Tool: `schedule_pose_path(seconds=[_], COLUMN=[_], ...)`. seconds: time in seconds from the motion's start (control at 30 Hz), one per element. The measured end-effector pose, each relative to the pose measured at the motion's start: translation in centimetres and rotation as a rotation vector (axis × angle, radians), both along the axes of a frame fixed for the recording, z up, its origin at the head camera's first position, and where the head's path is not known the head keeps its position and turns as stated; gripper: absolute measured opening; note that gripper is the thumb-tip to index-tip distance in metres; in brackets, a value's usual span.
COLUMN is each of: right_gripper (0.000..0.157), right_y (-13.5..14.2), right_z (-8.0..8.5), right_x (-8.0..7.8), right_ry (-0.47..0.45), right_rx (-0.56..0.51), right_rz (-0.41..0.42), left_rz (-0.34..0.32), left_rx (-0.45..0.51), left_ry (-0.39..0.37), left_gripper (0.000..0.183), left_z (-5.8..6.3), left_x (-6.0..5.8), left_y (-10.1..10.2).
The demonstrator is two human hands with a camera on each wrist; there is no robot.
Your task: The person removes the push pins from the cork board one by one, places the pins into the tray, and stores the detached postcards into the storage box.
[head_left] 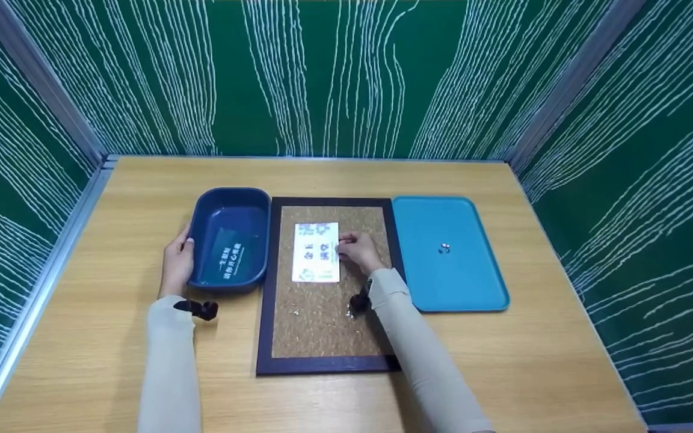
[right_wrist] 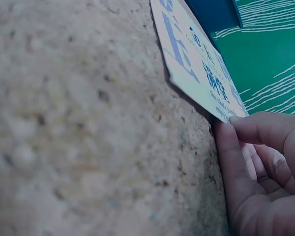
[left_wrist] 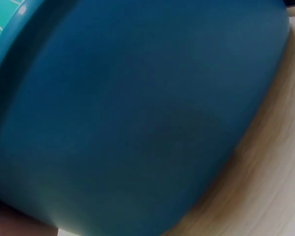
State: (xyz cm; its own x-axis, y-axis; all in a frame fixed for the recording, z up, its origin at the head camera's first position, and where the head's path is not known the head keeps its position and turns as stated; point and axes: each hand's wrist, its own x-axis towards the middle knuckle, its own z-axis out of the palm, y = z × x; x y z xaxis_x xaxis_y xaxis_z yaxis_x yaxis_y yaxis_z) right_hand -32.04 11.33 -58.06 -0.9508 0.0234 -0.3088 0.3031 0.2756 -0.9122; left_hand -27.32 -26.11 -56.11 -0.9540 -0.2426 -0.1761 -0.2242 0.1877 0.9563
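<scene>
My right hand [head_left: 360,251] pinches the right edge of a white printed card [head_left: 315,252] between thumb and fingertips. The card lies upright over the upper middle of a dark-framed cork board [head_left: 322,331]. In the right wrist view, the thumb and index finger meet at a corner of the card [right_wrist: 196,64], close above the cork. My left hand [head_left: 178,261] rests along the outer left wall of a dark blue plastic basin [head_left: 202,210]. Inside the basin lies a dark green card [head_left: 232,255] with white lettering. The basin's wall [left_wrist: 137,113] hides most of that hand in the left wrist view.
To the board's right, a light blue tray [head_left: 449,282] bears a few tiny shiny pieces [head_left: 444,248]. More small shiny bits [head_left: 296,311] lie on the lower cork. Green walls with white lines stand behind the wooden table [head_left: 539,337] and at both sides.
</scene>
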Motion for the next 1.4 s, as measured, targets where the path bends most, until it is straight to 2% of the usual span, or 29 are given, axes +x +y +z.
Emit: schedule_pose_path(seconds=[0.23,0.37,0.73,1.23,1.4], right_gripper=[0.023,0.025,0.03,0.03,0.033], right_y=[0.0,0.1,0.1,-0.1,-0.5], right_z=[0.2,0.4,1.2,2.2,2.6], right_x=[0.0,-0.1,-0.4,-0.8,-0.9], right_ry=[-0.008,-0.033,-0.077,-0.117,-0.091], right_rx=[0.01,-0.031,-0.175,-0.217,-0.289], right_rz=[-0.003,-0.012,-0.042,-0.026,-0.024], left_rz=[0.007,0.001,-0.005,0.0,0.007], left_rx=[-0.014,-0.005,-0.001,0.001,-0.008], left_ry=[0.02,0.036,0.017,0.003,0.031], left_gripper=[0.047,0.048,0.048,0.048,0.047], left_z=[-0.1,0.0,0.1,0.1,0.0], left_x=[0.1,0.2,0.2,0.1,0.1], left_y=[0.1,0.2,0.1,0.1,0.1])
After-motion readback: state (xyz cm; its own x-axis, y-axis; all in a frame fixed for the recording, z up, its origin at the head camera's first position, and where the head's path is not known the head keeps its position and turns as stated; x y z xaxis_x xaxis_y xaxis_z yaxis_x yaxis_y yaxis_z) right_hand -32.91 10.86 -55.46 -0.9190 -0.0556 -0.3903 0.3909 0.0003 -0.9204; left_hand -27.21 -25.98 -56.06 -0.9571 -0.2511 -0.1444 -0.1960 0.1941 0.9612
